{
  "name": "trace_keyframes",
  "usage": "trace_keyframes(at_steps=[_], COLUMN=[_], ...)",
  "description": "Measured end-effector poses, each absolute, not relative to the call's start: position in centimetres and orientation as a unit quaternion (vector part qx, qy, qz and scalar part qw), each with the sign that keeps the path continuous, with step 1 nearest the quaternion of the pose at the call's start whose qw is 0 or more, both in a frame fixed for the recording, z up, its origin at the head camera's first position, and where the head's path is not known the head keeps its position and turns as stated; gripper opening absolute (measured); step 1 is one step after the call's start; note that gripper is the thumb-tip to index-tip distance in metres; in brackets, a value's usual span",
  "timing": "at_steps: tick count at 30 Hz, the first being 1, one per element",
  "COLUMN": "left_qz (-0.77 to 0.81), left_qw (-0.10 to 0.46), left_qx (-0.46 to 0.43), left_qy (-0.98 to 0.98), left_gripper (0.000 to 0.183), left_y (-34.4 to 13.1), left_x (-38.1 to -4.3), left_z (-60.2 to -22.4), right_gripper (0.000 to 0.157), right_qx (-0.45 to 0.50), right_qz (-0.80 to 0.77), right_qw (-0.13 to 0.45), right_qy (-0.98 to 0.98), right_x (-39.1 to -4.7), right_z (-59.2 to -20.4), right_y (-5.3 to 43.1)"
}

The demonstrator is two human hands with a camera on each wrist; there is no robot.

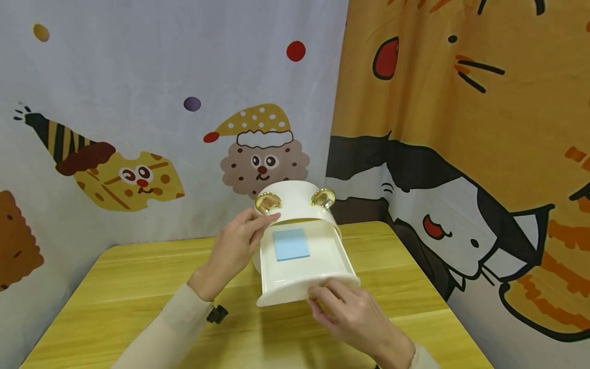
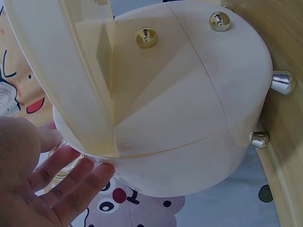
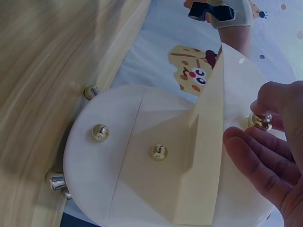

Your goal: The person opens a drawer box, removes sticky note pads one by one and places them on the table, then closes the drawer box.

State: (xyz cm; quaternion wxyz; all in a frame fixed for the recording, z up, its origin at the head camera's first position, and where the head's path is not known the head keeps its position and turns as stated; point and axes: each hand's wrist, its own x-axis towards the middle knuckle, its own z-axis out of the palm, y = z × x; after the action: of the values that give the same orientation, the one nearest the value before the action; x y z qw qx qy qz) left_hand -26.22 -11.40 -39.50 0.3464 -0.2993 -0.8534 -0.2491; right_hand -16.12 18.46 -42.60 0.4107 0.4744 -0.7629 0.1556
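A white rounded storage box (image 1: pixel 297 193) with gold ears stands on the table. Its top drawer (image 1: pixel 322 259) is pulled out toward me, with a light blue square pad of paper (image 1: pixel 291 244) lying inside. My right hand (image 1: pixel 355 312) is at the drawer front, where thumb and fingers pinch the gold knob (image 3: pixel 260 121). Beside the left ear (image 1: pixel 268 203), my left hand (image 1: pixel 232 251) steadies the box. In the left wrist view its extended fingers (image 2: pixel 78 189) touch the upper side; the thumb is partly hidden.
Below the drawer, the box front carries two more gold knobs (image 3: pixel 158 152), and metallic feet (image 2: pixel 282 82) support it. The wooden table (image 1: pixel 161 287) reaches back to printed curtains (image 1: pixel 152 66). A small black device (image 1: pixel 217 313) sits at my left wrist.
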Motion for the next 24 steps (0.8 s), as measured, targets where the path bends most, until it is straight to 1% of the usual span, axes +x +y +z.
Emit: trace_keyframes(at_steps=[8, 17, 24], left_qz=[-0.248, -0.244, -0.243], left_qw=[0.346, 0.346, 0.345], left_qx=[-0.298, -0.3, -0.3], left_qy=[-0.854, -0.855, -0.855], left_gripper=[0.038, 0.039, 0.04], left_y=[-11.44, -11.51, -11.48], left_x=[-26.24, -26.07, -26.21], left_z=[-39.54, -39.83, -39.67], right_gripper=[0.022, 0.025, 0.025], right_qx=[0.479, 0.476, 0.485], right_qz=[0.151, 0.152, 0.16], right_qw=[0.424, 0.418, 0.421], right_qy=[-0.754, -0.758, -0.749], right_x=[-16.37, -16.02, -16.19], right_z=[-43.05, -43.47, -43.02], right_y=[18.26, 18.33, 18.61])
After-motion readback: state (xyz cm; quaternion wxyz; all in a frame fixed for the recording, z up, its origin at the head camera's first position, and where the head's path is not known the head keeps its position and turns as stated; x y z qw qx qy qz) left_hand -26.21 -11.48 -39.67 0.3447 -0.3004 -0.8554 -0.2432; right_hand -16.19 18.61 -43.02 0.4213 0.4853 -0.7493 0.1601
